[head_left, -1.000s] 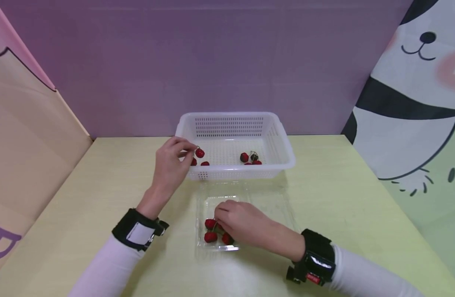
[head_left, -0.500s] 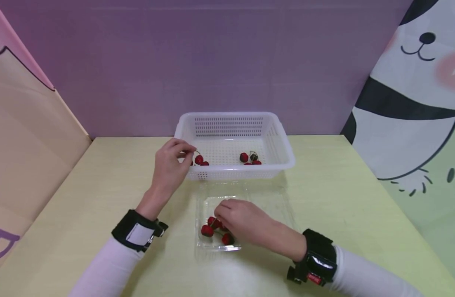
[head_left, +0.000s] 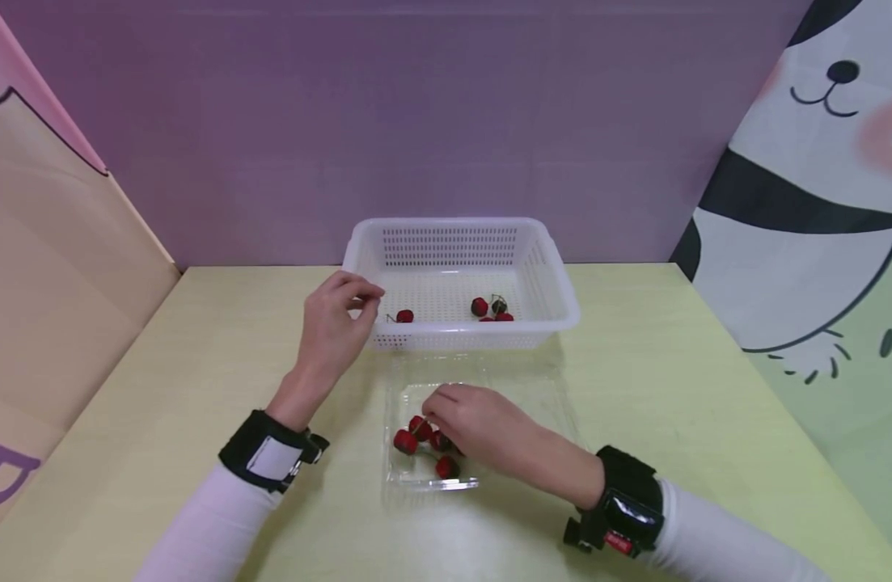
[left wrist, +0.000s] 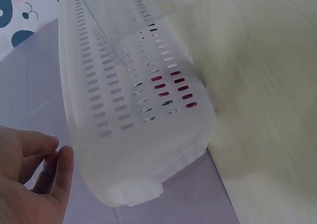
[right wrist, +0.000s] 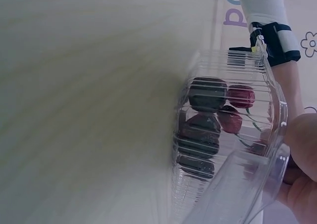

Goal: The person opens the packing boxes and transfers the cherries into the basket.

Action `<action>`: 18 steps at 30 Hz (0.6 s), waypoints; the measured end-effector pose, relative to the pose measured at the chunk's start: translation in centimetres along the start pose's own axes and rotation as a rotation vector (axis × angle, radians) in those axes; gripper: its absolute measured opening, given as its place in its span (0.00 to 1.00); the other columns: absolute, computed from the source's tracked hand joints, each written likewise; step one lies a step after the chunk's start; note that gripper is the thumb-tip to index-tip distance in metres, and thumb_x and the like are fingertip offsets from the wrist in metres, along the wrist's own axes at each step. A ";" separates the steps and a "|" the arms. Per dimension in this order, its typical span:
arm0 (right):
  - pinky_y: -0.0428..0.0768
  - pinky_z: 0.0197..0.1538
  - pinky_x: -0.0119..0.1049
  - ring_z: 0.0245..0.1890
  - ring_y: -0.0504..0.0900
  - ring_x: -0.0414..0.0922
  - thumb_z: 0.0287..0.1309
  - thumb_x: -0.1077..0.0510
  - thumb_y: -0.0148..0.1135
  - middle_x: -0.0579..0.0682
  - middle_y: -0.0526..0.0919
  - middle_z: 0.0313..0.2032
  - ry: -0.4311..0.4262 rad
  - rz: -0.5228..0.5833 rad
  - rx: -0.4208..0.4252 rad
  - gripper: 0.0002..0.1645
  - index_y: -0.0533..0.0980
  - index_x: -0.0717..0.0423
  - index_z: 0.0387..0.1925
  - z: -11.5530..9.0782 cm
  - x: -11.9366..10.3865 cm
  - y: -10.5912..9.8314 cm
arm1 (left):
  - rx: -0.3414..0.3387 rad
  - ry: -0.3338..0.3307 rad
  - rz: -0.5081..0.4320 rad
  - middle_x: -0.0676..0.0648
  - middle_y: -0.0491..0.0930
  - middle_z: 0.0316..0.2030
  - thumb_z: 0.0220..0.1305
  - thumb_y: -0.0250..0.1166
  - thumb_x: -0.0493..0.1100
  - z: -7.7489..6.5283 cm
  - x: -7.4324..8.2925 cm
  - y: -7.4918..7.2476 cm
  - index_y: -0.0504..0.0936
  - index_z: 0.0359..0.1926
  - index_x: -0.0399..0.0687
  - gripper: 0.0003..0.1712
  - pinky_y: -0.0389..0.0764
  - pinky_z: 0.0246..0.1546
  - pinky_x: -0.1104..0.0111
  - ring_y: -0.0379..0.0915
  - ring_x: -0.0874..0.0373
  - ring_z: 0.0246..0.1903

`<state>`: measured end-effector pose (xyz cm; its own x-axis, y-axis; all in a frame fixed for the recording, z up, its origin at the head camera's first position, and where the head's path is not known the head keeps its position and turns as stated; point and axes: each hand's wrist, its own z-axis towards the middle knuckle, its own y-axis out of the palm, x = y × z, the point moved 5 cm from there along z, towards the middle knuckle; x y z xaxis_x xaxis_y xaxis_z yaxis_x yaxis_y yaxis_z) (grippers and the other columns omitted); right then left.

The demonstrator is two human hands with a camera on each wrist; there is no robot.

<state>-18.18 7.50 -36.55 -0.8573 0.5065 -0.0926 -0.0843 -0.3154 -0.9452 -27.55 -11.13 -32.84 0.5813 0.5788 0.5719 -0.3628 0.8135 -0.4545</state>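
In the head view my left hand (head_left: 336, 311) is at the near left corner of a white slotted plastic basket (head_left: 467, 327). Thumb and forefinger tips are slightly apart in the left wrist view, with nothing between them. Inside the basket, a cherry (head_left: 405, 316) with its stem lies near that hand. My right hand (head_left: 482, 424) reaches over a clear plastic clamshell box (head_left: 446, 486), fingertips pinching a cherry stem above a red cherry (head_left: 420, 427). Several cherries fill the box's left part; the right wrist view shows dark ones (right wrist: 208, 94) through its wall, green stems rising toward the fingers.
More cherries (head_left: 479, 307) lie at the basket's right side. The box's clear lid (head_left: 526, 396) stretches to the right, close before the basket. A purple wall (head_left: 446, 121) stands behind the pale wooden table (head_left: 671, 420). Both wrists wear black bands (head_left: 627, 501).
The cherry that hung from my left fingers went down into the basket and left them. My right hand has shifted slightly forward, and the cherries under it moved within the box.
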 end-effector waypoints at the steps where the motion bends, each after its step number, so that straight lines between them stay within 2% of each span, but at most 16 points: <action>1: 0.83 0.45 0.27 0.38 0.85 0.42 0.63 0.66 0.69 0.50 0.86 0.38 -0.003 -0.004 0.000 0.07 0.83 0.61 0.42 0.0 0.0 -0.1 | 0.000 0.001 0.000 0.40 0.81 0.36 0.60 0.67 0.23 0.0 0.0 0.0 0.88 0.35 0.31 0.06 0.87 0.38 0.62 0.83 0.50 0.35; 6: 0.83 0.46 0.27 0.39 0.85 0.42 0.62 0.67 0.71 0.50 0.86 0.38 -0.020 -0.043 0.032 0.08 0.83 0.61 0.43 0.1 0.0 -0.4 | 0.002 -0.001 0.004 0.40 0.81 0.36 0.60 0.67 0.23 0.0 0.0 0.0 0.88 0.35 0.32 0.06 0.87 0.38 0.62 0.83 0.50 0.35; 11: 0.83 0.45 0.26 0.38 0.85 0.42 0.60 0.68 0.71 0.50 0.86 0.38 -0.031 -0.038 0.081 0.09 0.82 0.62 0.42 0.0 0.1 -0.8 | -0.001 -0.009 0.002 0.40 0.81 0.36 0.59 0.67 0.22 -0.1 0.0 0.1 0.88 0.35 0.31 0.06 0.87 0.38 0.61 0.83 0.50 0.35; 18: 0.83 0.44 0.26 0.38 0.86 0.42 0.59 0.68 0.73 0.51 0.86 0.38 -0.033 -0.033 0.080 0.10 0.82 0.62 0.42 0.1 0.2 -1.0 | -0.008 -0.022 0.005 0.41 0.81 0.36 0.59 0.67 0.22 -0.2 0.0 0.0 0.88 0.36 0.32 0.06 0.87 0.39 0.61 0.83 0.50 0.35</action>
<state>-18.30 7.79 -35.58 -0.8696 0.4911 -0.0505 -0.1513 -0.3626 -0.9196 -27.39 -11.10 -32.99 0.5632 0.5843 0.5843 -0.3601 0.8100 -0.4628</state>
